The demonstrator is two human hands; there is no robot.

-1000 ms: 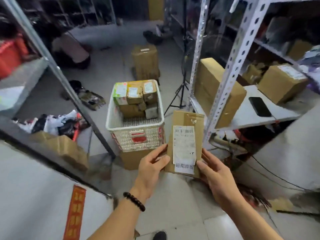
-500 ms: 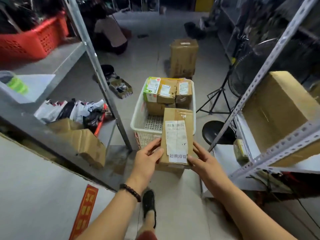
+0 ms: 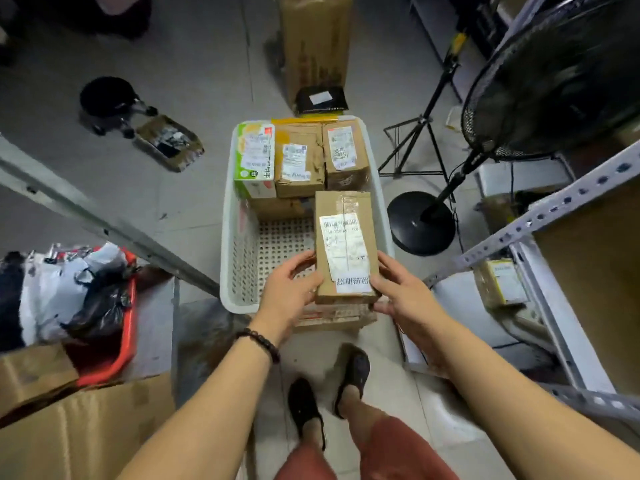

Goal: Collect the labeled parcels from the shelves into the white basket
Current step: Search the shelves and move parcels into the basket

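Note:
A long brown cardboard parcel [image 3: 344, 237] with a white label lies flat over the right half of the white basket [image 3: 230, 223]. My left hand [image 3: 289, 294] grips its near left edge and my right hand [image 3: 403, 294] grips its near right edge. The basket stands on a cardboard box on the floor right in front of my feet. At its far end sit a green and white labeled box [image 3: 254, 159] and two brown labeled parcels [image 3: 298, 161] [image 3: 344, 152] on top of other boxes. The near part of the perforated basket floor is bare.
A black fan [image 3: 554, 74] on a round base [image 3: 420, 223] and a tripod [image 3: 415, 147] stand right of the basket. Metal shelves flank me: right one [image 3: 540, 213] with a small labeled box [image 3: 500, 282], left one with a red basket of bags [image 3: 69, 296]. A tall carton [image 3: 315, 46] stands beyond.
I have stepped up to the basket and looked down. Both hands have carried the parcel forward and lowered it flat over the basket's right half.

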